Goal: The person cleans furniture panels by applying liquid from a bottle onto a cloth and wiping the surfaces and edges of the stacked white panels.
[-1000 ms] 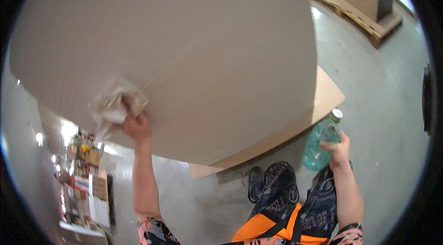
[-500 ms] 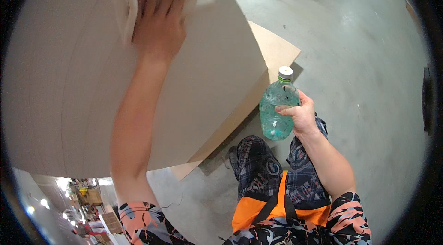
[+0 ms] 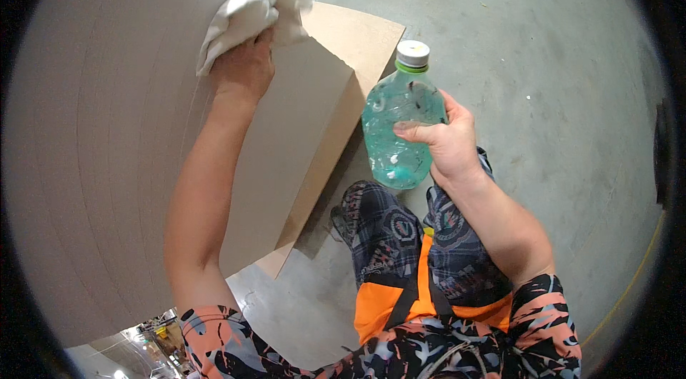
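Observation:
My left hand [image 3: 244,72] is closed on a bunched white cloth [image 3: 250,11], which lies against a large grey-white panel [image 3: 128,136] near its far right edge. Some of the fingers are hidden by the cloth. In my right hand [image 3: 450,140] is a clear greenish plastic bottle [image 3: 400,125] with a white cap, held upright to the right of the panel. My thumb lies across its front. A little liquid seems to sit at the bottom of the bottle, and dark smudges mark its side.
Brown board [image 3: 361,25] juts out from under the panel at its far right corner. Grey concrete floor [image 3: 557,129] stretches to the right. My legs [image 3: 389,229] are close to the panel's edge. Shelving and lights show small at the lower left.
My left hand has drawn the cloth nearer to me along the panel. The bottle has risen toward the view and shifted left. My view has turned, and the pallet at the top has left it.

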Demonstrator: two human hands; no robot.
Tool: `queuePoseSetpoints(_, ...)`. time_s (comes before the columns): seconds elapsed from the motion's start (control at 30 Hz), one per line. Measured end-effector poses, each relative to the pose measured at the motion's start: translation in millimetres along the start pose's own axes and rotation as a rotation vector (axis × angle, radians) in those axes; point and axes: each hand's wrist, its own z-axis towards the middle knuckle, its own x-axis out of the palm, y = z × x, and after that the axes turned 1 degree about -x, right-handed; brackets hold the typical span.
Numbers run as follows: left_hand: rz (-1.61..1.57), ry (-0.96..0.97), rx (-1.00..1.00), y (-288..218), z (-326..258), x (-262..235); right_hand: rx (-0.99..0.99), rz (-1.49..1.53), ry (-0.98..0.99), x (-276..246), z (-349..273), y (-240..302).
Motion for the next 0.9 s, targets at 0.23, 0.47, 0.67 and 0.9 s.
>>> queuePoseSetpoints(0.23, -0.383, 0.216, -0.072, 0, -176, 26, 0.036, -0.016, 0.032, 5, -2, 8)
queuePoseSetpoints(0.47, -0.157, 0.458, -0.033, -30, -159, 71, 0.049, 0.005, -0.036, 3, -2, 7)
queuePoseSetpoints(0.67, -0.218, 0.54, -0.045, -80, 2, 58, 0.022, -0.042, -0.068, 6, 0, 2)
queuePoseSetpoints(0.9, -0.518, 0.346, -0.052, -43, -183, 64, -0.011, -0.129, 0.017, 4, 1, 3)
